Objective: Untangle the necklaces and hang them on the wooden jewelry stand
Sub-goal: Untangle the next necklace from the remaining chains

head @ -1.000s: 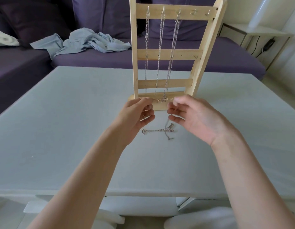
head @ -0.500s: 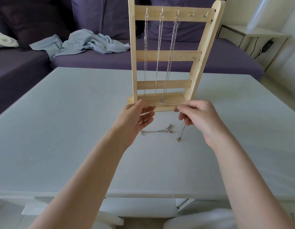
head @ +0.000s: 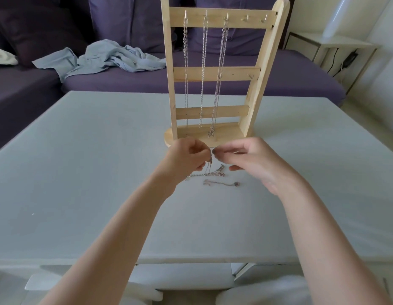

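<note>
Where hands [head: 186,159] stretched the chain [head: 209,167], they've closed together.

stand [head: 215,73] on table [head: 81,172], sofa [head: 301,84] behind, seemingly

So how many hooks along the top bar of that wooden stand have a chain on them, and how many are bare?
Top bar of the wooden stand, by hook:
Hooks with a chain: 3, namely the left chain, the middle chain and the third chain.
Bare hooks: 2, namely the fourth hook and the fifth hook.
Total: 5 hooks.
</note>
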`<control>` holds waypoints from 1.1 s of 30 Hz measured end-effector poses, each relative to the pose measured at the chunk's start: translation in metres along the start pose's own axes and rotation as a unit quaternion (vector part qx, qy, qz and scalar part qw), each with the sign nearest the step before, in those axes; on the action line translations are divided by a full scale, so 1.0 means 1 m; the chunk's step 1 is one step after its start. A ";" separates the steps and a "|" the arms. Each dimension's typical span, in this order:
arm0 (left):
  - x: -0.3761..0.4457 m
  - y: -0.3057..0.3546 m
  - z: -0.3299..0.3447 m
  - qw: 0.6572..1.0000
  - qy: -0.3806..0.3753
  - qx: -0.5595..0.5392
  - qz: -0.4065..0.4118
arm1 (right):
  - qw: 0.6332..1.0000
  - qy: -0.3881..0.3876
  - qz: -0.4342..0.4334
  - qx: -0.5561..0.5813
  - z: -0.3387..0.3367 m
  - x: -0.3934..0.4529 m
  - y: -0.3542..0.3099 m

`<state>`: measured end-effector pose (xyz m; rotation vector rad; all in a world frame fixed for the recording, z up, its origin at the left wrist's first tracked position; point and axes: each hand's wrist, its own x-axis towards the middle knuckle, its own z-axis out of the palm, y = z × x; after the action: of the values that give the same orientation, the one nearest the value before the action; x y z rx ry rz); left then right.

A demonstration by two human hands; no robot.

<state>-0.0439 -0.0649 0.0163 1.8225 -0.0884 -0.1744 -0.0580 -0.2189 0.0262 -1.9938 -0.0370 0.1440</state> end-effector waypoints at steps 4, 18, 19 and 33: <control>0.000 -0.004 0.001 0.996 -0.011 0.075 0.048 | 0.999 -0.036 0.001 0.003 0.004 -0.002 -0.003; -0.002 -0.007 -0.006 0.991 -0.066 -0.091 -0.071 | 0.996 0.056 0.057 0.049 0.000 0.002 0.003; -0.002 -0.006 -0.005 0.989 -0.068 -0.104 -0.078 | 0.995 0.052 0.058 0.063 0.001 0.002 0.001; 0.010 -0.035 -0.022 0.937 0.044 0.342 -0.050 | 0.929 0.128 -0.085 0.337 -0.020 -0.003 -0.008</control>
<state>-0.0318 -0.0367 -0.0126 2.5314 0.0115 -0.1405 -0.0579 -0.2342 0.0421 -1.2987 0.0069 -0.1972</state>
